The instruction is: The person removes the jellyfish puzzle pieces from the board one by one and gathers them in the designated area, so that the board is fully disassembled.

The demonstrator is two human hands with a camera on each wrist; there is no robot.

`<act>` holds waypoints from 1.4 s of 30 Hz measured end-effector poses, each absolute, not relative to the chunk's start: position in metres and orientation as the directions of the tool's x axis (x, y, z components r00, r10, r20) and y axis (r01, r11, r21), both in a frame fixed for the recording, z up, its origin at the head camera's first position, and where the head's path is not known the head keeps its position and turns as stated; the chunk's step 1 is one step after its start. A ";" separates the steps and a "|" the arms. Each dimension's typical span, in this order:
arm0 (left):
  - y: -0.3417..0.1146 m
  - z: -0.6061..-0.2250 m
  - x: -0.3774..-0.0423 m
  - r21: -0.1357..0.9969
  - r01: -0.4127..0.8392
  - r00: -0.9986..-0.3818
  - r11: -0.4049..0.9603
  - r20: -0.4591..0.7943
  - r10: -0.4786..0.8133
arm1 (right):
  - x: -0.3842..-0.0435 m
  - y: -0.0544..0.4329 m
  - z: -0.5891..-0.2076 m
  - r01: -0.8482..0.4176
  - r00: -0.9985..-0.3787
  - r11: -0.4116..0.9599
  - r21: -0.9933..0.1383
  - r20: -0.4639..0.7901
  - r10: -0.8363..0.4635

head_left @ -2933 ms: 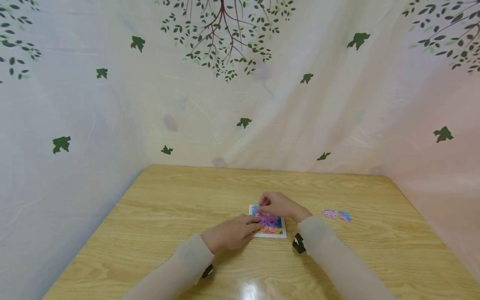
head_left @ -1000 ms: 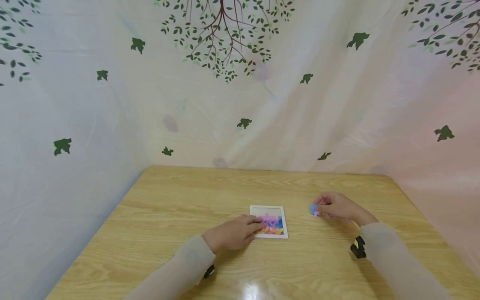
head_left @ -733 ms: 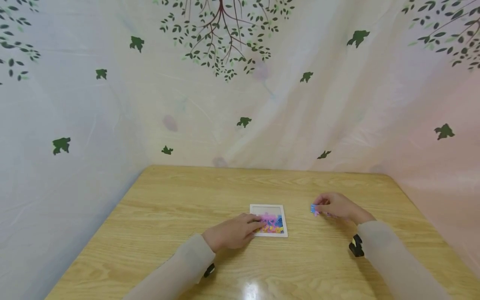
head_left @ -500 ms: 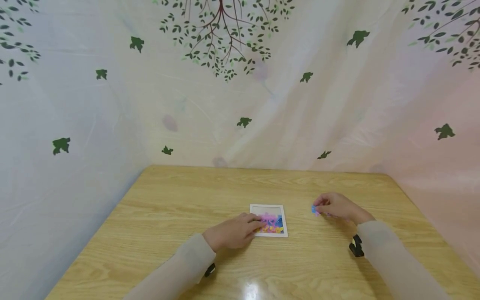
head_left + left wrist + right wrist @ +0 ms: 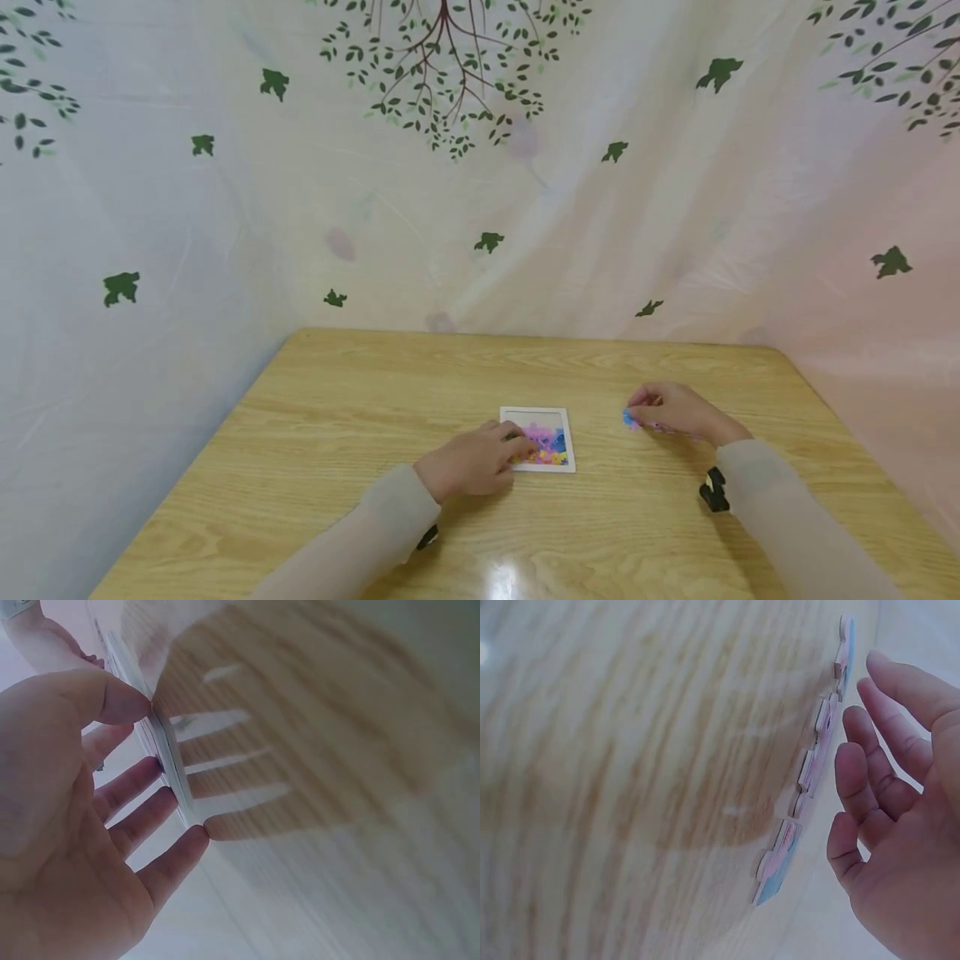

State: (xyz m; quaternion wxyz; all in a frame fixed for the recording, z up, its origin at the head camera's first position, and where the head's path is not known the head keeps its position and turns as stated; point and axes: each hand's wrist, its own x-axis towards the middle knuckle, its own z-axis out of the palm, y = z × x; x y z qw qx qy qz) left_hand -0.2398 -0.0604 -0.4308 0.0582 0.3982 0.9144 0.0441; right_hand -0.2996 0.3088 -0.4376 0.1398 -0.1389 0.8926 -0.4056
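A small white-framed jigsaw puzzle [image 5: 572, 450] lies on the table, pink, blue and yellow pieces filling its lower part; its upper part shows pale backing. My left hand [image 5: 476, 458] rests at its left side, fingers spread over the pieces. In the left wrist view several fingertips and the thumb touch the edge of the frame [image 5: 171, 754]. To the right, my right hand [image 5: 675, 411] hovers over loose puzzle pieces with fingers loosely bent. A blue and pink puzzle piece [image 5: 628, 418] shows beside its fingertips. The right wrist view shows a gap between fingers and the flat-lying pieces [image 5: 821, 735].
A wood-grain table [image 5: 360, 400] carries everything. A pale curtain [image 5: 420, 208] with printed leaves hangs behind and along both sides. Another blue and pink puzzle piece [image 5: 778, 862] lies at the near end of the row in the right wrist view.
My right hand has gone from the frame to the loose pieces on the right; a blue piece has left the frame's upper part and lies there. My left hand has lately shifted slightly right.
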 end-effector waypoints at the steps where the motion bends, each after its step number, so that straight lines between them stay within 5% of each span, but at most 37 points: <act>1: -0.060 -0.430 -0.239 0.123 0.723 -0.676 0.680 -0.074 0.733 | -0.299 0.309 -0.436 -0.134 -0.924 0.637 -0.759 -0.136 -0.357; 12: -0.057 -0.433 -0.242 0.063 0.741 -0.665 0.668 -0.070 0.744 | -0.299 0.292 -0.429 -0.204 -0.927 0.681 -0.703 -0.086 -0.365; 26: -0.055 -0.435 -0.246 0.099 0.772 -0.624 0.627 -0.065 0.779 | -0.296 0.243 -0.430 -0.428 -0.826 0.624 -0.654 0.002 -0.564; 42: -0.051 -0.436 -0.243 0.028 0.781 -0.618 0.624 -0.113 0.778 | -0.284 0.209 -0.430 -0.411 -0.806 0.660 -0.629 -0.088 -0.586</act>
